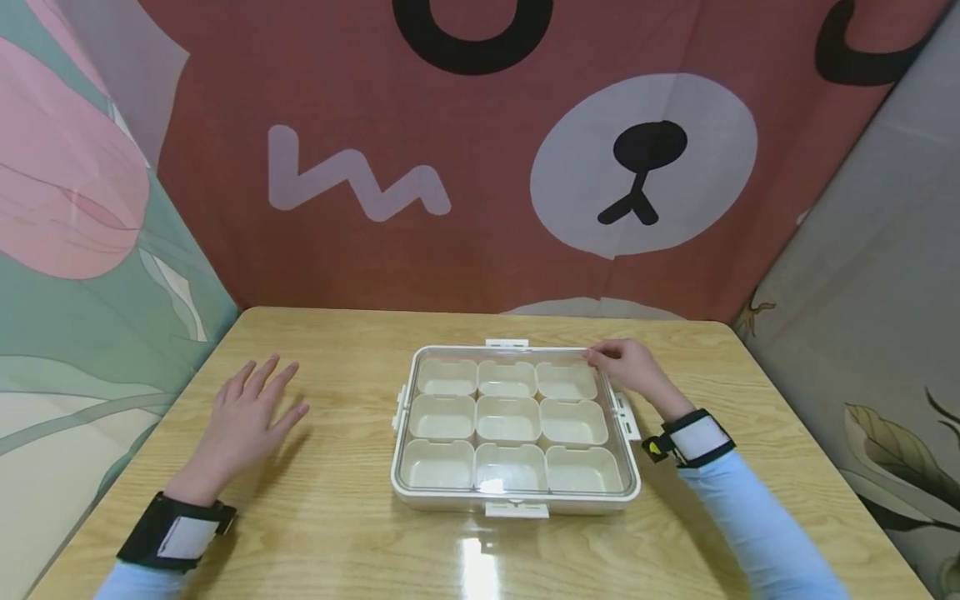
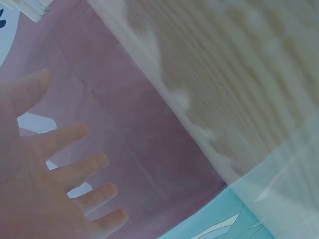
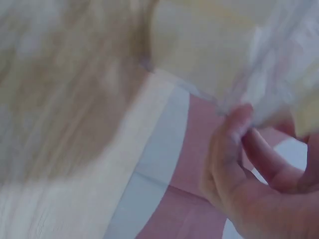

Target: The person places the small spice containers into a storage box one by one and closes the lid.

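Observation:
A white storage box (image 1: 403,492) with a clear lid (image 1: 517,357) lies flat on the table; through the lid several cream square cups (image 1: 508,419) show in rows. My right hand (image 1: 632,367) is at the box's far right corner, where thumb and fingers pinch the lid's edge. In the right wrist view that hand (image 3: 254,174) has its fingertips on the corner, and the image is blurred. Well to the left of the box, my left hand (image 1: 243,417) hovers over the table with fingers spread, holding nothing. The left wrist view shows the same hand (image 2: 45,174) with fingers apart.
White clips sit on the box's sides, among them the front clip (image 1: 517,510) and right clip (image 1: 627,417). The wooden table (image 1: 337,550) reaches back to a red-brown printed cloth (image 1: 360,267). Patterned cloths hang at left and right. Both wrists wear black straps.

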A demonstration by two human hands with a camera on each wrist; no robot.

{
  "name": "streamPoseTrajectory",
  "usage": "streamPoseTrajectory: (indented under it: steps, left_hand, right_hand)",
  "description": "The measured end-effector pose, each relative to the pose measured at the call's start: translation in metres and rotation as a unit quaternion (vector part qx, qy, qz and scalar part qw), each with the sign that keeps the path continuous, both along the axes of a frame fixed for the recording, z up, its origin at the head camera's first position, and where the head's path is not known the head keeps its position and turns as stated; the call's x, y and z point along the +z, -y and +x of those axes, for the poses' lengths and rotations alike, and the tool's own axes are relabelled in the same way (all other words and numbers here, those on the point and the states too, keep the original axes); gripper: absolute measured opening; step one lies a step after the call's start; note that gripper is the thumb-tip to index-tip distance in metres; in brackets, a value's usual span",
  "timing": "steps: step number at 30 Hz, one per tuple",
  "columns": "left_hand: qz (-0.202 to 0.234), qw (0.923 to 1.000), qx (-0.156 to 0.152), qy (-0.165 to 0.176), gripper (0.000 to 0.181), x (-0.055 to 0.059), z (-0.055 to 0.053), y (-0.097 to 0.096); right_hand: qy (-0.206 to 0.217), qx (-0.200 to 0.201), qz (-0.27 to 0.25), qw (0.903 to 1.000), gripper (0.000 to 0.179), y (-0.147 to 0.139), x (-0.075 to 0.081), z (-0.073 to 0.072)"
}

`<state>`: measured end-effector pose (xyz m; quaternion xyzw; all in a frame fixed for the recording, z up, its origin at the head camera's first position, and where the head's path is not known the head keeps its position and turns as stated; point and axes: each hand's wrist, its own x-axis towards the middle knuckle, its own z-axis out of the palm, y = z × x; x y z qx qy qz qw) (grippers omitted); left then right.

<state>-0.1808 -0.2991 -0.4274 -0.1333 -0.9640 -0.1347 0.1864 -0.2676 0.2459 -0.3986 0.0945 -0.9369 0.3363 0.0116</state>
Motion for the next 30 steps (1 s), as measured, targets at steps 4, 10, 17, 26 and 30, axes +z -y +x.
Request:
streamPoseTrajectory:
  steps: [4, 10, 17, 26, 30]
  left_hand:
    - [-0.002, 1.0, 0.0, -0.001, 0.062, 0.001, 0.0, 0.0]
    - [-0.006, 0.9999, -0.002, 0.01, 0.063, -0.001, 0.003, 0.001]
    - [-0.004, 1.0, -0.003, 0.004, 0.063, -0.003, 0.002, 0.001]
    - [-0.004, 1.0, 0.001, 0.003, 0.064, -0.003, 0.0, 0.001]
    - [-0.002, 1.0, 0.002, 0.009, 0.065, -0.003, -0.001, 0.0]
  right_hand:
    - [0.012, 0.011, -0.004, 0.9999, 0.034, -0.003, 0.003, 0.001]
    - [0.006, -0.004, 0.015, 0.9999, 0.038, 0.002, 0.0, 0.004]
    - [-0.028, -0.033, 0.023, 0.9988, 0.035, 0.006, 0.001, 0.009]
    - [-0.058, -0.076, 0.035, 0.9948, 0.031, 0.008, 0.005, 0.012]
    - [-0.063, -0.081, 0.036, 0.9941, 0.031, 0.009, 0.005, 0.012]
